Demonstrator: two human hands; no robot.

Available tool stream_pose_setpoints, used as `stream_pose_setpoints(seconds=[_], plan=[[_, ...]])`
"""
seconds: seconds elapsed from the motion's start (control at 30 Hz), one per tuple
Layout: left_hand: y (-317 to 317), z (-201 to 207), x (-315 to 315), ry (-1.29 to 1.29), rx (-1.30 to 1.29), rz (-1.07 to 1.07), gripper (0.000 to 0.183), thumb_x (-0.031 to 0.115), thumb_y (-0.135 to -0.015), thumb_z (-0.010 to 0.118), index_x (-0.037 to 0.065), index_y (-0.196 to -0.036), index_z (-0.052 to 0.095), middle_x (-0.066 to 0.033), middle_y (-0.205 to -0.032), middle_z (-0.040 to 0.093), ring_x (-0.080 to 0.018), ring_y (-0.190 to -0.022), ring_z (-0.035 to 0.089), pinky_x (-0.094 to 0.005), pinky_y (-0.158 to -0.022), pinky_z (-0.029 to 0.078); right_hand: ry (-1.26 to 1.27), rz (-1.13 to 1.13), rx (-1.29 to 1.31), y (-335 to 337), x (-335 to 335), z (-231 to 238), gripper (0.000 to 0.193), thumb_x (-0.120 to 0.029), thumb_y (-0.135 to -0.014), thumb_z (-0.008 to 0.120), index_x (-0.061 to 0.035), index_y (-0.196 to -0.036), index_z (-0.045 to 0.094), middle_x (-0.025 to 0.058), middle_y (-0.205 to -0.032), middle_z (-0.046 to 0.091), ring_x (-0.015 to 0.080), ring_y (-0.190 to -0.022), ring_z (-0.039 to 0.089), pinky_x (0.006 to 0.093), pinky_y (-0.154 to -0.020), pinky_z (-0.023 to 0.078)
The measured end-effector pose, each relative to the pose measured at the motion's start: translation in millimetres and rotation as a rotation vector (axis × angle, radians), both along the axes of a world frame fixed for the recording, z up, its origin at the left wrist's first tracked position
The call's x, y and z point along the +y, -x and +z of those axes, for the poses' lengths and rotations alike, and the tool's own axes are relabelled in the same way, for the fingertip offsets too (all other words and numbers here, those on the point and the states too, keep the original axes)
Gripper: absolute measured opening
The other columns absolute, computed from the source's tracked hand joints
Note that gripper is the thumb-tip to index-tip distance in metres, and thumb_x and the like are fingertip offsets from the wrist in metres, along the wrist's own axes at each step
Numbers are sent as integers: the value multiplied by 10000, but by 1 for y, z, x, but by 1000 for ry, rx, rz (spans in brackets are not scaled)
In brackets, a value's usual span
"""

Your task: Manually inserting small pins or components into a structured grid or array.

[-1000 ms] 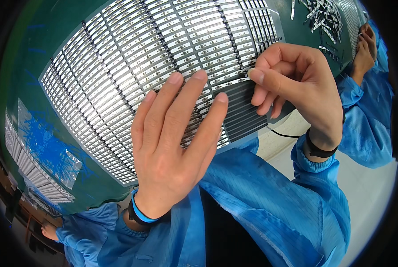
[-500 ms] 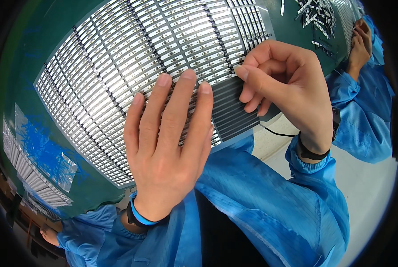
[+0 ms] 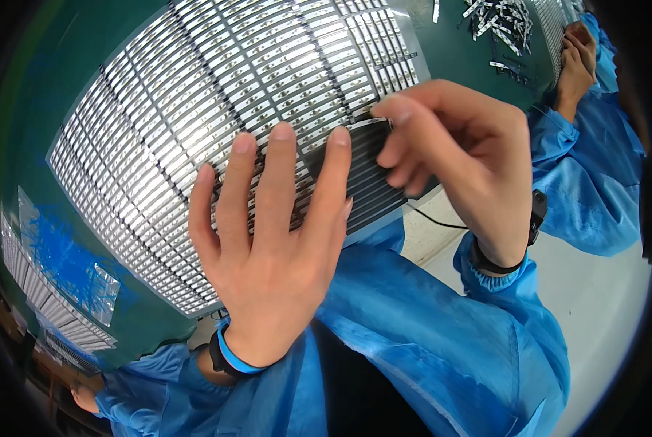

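A large sheet (image 3: 195, 87) carries many rows of thin silver strips, parted by dark lines. Flat on it lies my left hand (image 3: 271, 218), fingers spread over the rows and holding nothing. My right hand (image 3: 464, 153), slightly blurred, pinches with thumb and forefinger at the right end of a silver strip at the lower edge of the filled rows. The other right fingers curl above a bare dark grey striped part of the sheet (image 3: 359, 175). My left palm and fingers hide some rows.
Loose silver and black strips (image 3: 501, 25) lie heaped on the green table (image 3: 442, 54) at the upper right. Blue thin scraps (image 3: 67, 255) and more strip sheets (image 3: 49, 309) are at left. A co-worker's hand (image 3: 577, 62) is at right; a black cable (image 3: 439, 222) hangs near my right wrist.
The whole scene has shifted a little left in view. My left fingers have spread wider on the sheet. My right hand still pinches near the same strip end, its wrist and fingers slightly turned.
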State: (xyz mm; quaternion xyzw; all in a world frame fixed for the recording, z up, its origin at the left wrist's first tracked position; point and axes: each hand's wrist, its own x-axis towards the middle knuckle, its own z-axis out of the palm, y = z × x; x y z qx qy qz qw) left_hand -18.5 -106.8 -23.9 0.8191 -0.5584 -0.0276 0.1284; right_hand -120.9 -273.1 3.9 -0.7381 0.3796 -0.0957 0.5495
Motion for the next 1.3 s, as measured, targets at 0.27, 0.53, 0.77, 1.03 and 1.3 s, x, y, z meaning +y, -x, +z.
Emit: stream_pose_setpoints(seconds=[0.27, 0.53, 0.77, 1.03, 1.3], plan=[[4, 8, -8, -74, -23, 10, 468, 344, -916, 710, 328, -1383, 698, -111, -1423, 536, -344, -1331, 472, -530, -1149, 352, 711, 211, -66, 31, 8, -5, 310, 1, -828, 775, 37, -1136, 772, 80, -723, 612, 158, -577, 520, 293, -508, 379], [9, 7, -15, -66, -83, 8, 436, 392, -928, 694, 340, -1360, 714, -123, -1377, 533, -363, -1287, 478, -550, -1123, 361, 812, 241, 25, 34, 16, -22, 442, 17, -749, 807, 11, -1190, 771, 62, -702, 525, 186, -616, 488, 320, -573, 386], [3, 6, -14, -76, -85, 6, 423, 406, -944, 679, 346, -1361, 711, -124, -1384, 522, -358, -1295, 466, -547, -1122, 361, 691, 172, -23, 24, 10, -19, 476, 61, -767, 781, -6, -1238, 753, 69, -698, 500, 193, -602, 494, 329, -540, 395], [11, -6, -23, 21, 1, 93, 551, 365, -990, 581, 255, -1529, 544, -85, -1317, 531, -316, -1258, 509, -557, -1139, 389, 767, 325, 114, 26, 7, -15, 423, 143, -797, 698, 69, -1213, 714, 143, -814, 591, 285, -695, 585, 373, -607, 474], [11, -11, -24, 190, 74, 56, 491, 272, -981, 551, 87, -1431, 613, -157, -1436, 597, -367, -1352, 542, -507, -1170, 408, 832, 420, 92, 37, 3, -33, 462, 157, -884, 659, 98, -1341, 634, 128, -994, 661, 218, -706, 490, 361, -622, 442]])
